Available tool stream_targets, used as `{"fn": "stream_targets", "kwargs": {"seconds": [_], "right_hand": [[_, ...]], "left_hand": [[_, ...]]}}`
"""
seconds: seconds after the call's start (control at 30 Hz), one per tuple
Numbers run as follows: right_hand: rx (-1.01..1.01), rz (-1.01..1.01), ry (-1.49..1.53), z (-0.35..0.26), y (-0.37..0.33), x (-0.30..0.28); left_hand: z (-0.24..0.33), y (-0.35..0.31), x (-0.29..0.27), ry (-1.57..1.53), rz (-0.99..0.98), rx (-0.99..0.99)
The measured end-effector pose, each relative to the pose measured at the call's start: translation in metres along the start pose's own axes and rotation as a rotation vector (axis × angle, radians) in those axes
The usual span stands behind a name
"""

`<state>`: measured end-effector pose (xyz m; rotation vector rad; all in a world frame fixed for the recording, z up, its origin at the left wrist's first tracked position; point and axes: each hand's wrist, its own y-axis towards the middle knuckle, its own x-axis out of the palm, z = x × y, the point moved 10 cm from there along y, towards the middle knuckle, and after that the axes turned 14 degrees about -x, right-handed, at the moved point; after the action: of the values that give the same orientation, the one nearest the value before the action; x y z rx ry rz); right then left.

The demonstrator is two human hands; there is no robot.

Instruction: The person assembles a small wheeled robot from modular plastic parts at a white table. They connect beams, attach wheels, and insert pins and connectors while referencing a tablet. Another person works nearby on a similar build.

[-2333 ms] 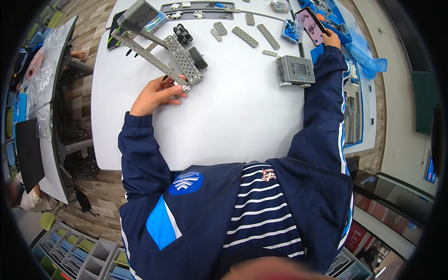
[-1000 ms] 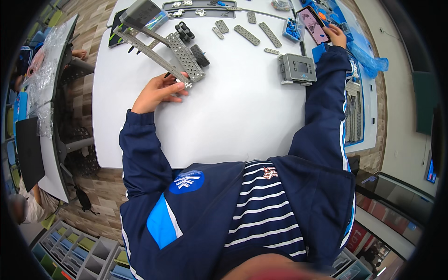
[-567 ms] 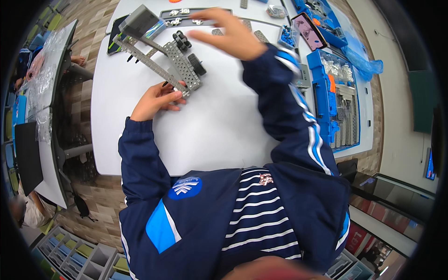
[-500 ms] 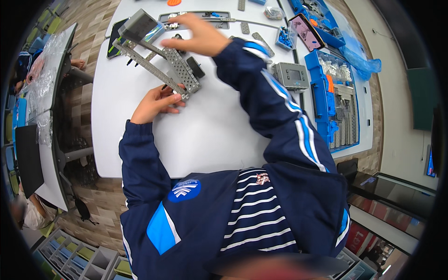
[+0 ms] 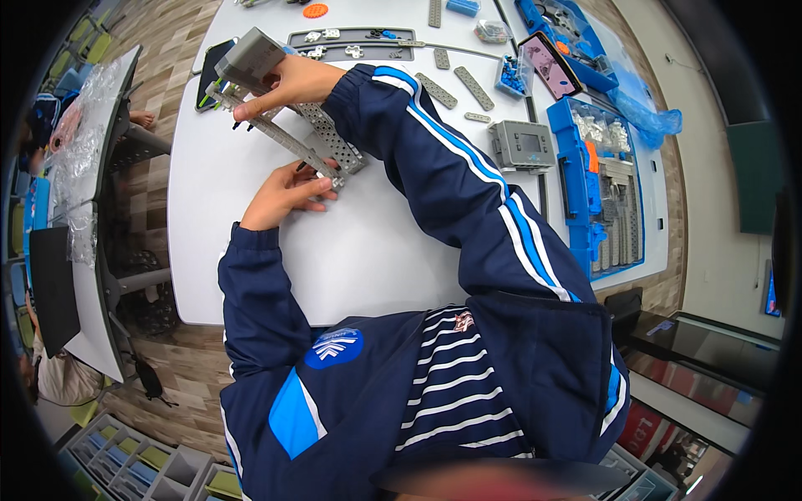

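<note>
A grey construction-kit assembly (image 5: 302,154) of perforated beams and plates stands tilted on the white table (image 5: 376,250), at the left. At its far end sits a grey box-shaped block (image 5: 251,60). My left hand (image 5: 288,196) is closed round the near end of a long beam, thumb on top by a small connector. My right hand (image 5: 296,83) reaches over the assembly. Its fingers curl beside the grey block, and its thumb presses the far end of the same long beam. The right forearm and hand cover part of the frame.
A grey tray (image 5: 409,37) with small connectors lies beyond the assembly. Loose beams (image 5: 474,88), a grey control unit (image 5: 522,144) and a phone (image 5: 550,65) lie to the right. Blue parts boxes (image 5: 576,192) line the right edge. A dark tablet (image 5: 215,75) lies behind the block.
My right hand has moved left and nearer, from above the frame onto the block and beam. The left hand keeps its hold, and the assembly has barely shifted.
</note>
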<state>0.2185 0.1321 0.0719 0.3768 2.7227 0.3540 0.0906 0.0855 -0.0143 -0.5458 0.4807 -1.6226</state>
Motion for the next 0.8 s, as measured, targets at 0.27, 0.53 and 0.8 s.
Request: {"fn": "stream_targets", "kwargs": {"seconds": [0.27,0.53,0.8], "right_hand": [[-0.067,0.212,0.207,-0.008,-0.02,-0.027],[-0.179,0.613,0.254,-0.022,-0.069,-0.083],[-0.297,0.922,0.299,-0.035,-0.125,-0.115]], "left_hand": [[0.002,0.003,0.001,-0.018,-0.005,0.025],[0.01,0.003,-0.005,-0.137,0.071,0.1],[0.022,0.023,-0.018,-0.289,0.23,0.279]]}}
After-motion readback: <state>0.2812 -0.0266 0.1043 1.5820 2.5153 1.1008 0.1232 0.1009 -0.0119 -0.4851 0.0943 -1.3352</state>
